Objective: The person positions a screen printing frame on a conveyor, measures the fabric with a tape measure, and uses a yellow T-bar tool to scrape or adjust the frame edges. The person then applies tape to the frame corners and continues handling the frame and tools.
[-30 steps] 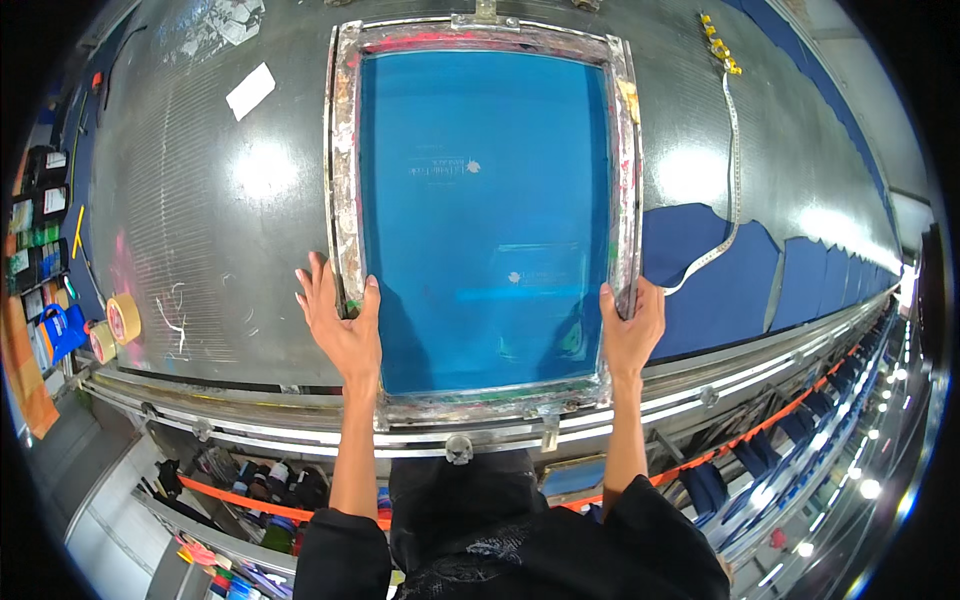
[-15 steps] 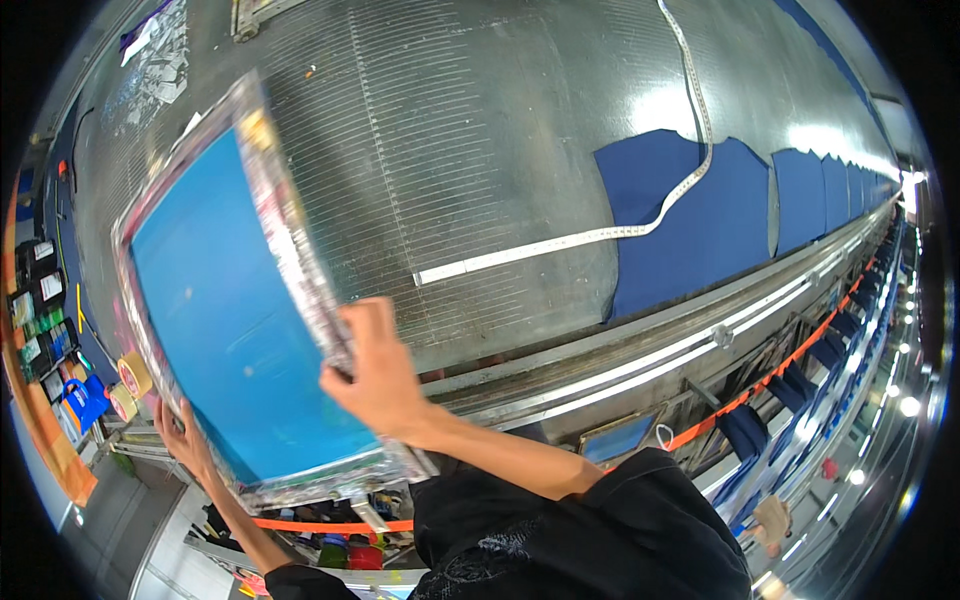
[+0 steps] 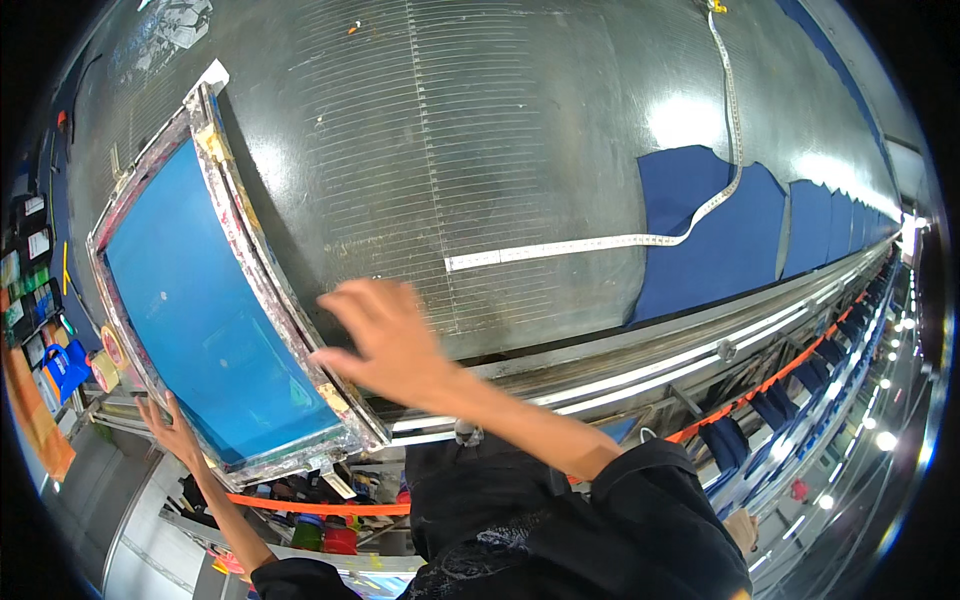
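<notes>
A screen printing frame [image 3: 215, 300] with blue mesh and paint-stained edges lies at the left of the dark table. My left hand [image 3: 175, 435] is at its near left edge, fingers spread and the thumb side against the frame; it does not wrap around it. Just off the frame's right side, my right hand [image 3: 385, 335] hovers over the table, fingers apart and slightly blurred, with nothing in it. To the right of that hand, a white measuring tape [image 3: 570, 247] runs across the table and over a dark blue fabric piece [image 3: 700, 230].
More blue fabric pieces [image 3: 808, 225] line the right side of the table. Metal rails [image 3: 640, 380] run along its near edge. Tape rolls [image 3: 105, 370] and a blue container [image 3: 68, 368] are at the left. An orange strip [image 3: 320, 507] crosses below the table edge.
The screen printing frame has come down flat onto the table, a little to the left. My right hand has let go of its right side. The left hand's fingers have loosened at the edge.
</notes>
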The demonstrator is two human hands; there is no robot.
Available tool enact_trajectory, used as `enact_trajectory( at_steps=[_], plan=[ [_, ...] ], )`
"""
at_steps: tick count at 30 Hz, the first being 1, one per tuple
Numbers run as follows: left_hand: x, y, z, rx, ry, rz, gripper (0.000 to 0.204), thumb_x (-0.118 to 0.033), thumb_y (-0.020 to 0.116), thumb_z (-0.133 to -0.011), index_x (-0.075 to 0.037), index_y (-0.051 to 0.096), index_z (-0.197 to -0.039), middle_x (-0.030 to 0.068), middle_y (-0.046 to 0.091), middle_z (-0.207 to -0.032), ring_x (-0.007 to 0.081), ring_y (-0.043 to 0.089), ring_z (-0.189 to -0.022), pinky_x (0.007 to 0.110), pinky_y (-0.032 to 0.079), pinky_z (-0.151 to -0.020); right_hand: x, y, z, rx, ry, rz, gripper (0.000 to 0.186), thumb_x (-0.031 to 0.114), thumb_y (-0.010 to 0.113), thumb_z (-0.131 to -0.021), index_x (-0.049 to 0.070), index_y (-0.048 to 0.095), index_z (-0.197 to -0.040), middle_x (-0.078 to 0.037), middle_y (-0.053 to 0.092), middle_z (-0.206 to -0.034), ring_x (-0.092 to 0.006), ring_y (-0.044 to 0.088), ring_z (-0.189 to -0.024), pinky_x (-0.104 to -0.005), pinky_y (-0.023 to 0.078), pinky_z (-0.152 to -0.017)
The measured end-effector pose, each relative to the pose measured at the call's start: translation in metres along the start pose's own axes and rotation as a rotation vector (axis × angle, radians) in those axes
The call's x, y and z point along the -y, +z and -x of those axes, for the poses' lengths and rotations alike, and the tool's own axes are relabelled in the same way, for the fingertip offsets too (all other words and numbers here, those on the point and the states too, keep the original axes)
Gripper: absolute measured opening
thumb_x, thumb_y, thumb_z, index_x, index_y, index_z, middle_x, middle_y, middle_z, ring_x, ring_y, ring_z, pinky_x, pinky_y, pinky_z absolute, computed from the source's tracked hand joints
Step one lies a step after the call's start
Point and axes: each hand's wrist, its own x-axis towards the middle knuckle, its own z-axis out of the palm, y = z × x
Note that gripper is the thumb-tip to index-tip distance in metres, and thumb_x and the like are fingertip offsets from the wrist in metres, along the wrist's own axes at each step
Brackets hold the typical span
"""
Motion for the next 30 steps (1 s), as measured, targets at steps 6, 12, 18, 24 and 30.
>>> enact_trajectory(
  at_steps=[6,12,18,24,30],
  plan=[
    [-0.204,-0.043,0.027,-0.221,0.088,0.373,0.036,-0.026,0.072,-0.099,-0.002,0.071,-0.126,0.0161,0.069,-0.131,0.0293,0.064,-0.121,0.045,0.046,-0.108,-0.104,-0.174,0.028,-0.083,0.162,0.444,0.035,0.026,0.081,-0.088,0.009,0.07,-0.117,-0.009,0.068,-0.116,-0.0302,0.063,-0.11,-0.0452,0.048,-0.097],
    [-0.444,-0.005,0.12,0.547,0.2,0.785,0.019,-0.019,0.081,-0.09,-0.002,0.078,-0.099,0.0083,0.077,-0.085,0.0161,0.067,-0.077,0.032,0.052,-0.075,-0.119,-0.222,0.04,0.025,0.25,0.489,0.035,0.018,0.082,-0.086,0.005,0.067,-0.115,-0.009,0.065,-0.113,-0.0322,0.062,-0.108,-0.0441,0.051,-0.093],
    [-0.489,0.027,0.15,0.641,-0.005,0.716,0.025,-0.025,0.083,-0.088,-0.002,0.079,-0.097,0.0096,0.077,-0.082,0.0145,0.063,-0.063,0.031,0.05,-0.062,-0.128,-0.23,0.047,0.082,0.352,0.494,0.028,0.017,0.081,-0.086,0.005,0.065,-0.106,-0.009,0.063,-0.106,-0.0296,0.062,-0.097,-0.0435,0.046,-0.09],
    [-0.501,0.031,0.162,0.55,-0.058,0.783,0.02,-0.022,0.082,-0.089,-0.005,0.077,-0.095,0.004,0.074,-0.08,0.014,0.06,-0.069,0.033,0.047,-0.076,-0.136,-0.233,0.045,0.09,0.245,0.456,0.021,0.014,0.081,-0.085,0.006,0.064,-0.095,-0.006,0.06,-0.093,-0.0287,0.057,-0.087,-0.0438,0.042,-0.088],
    [-0.491,0.027,0.177,0.474,-0.01,0.981,0.014,-0.018,0.083,-0.088,-0.007,0.076,-0.093,0.0017,0.071,-0.083,0.0147,0.058,-0.08,0.033,0.041,-0.089,-0.111,-0.24,0.04,0.175,0.372,0.215,0.015,0.009,0.075,-0.092,0.005,0.061,-0.094,-0.009,0.058,-0.076,-0.0257,0.057,-0.068,-0.0382,0.045,-0.071]
  ],
)
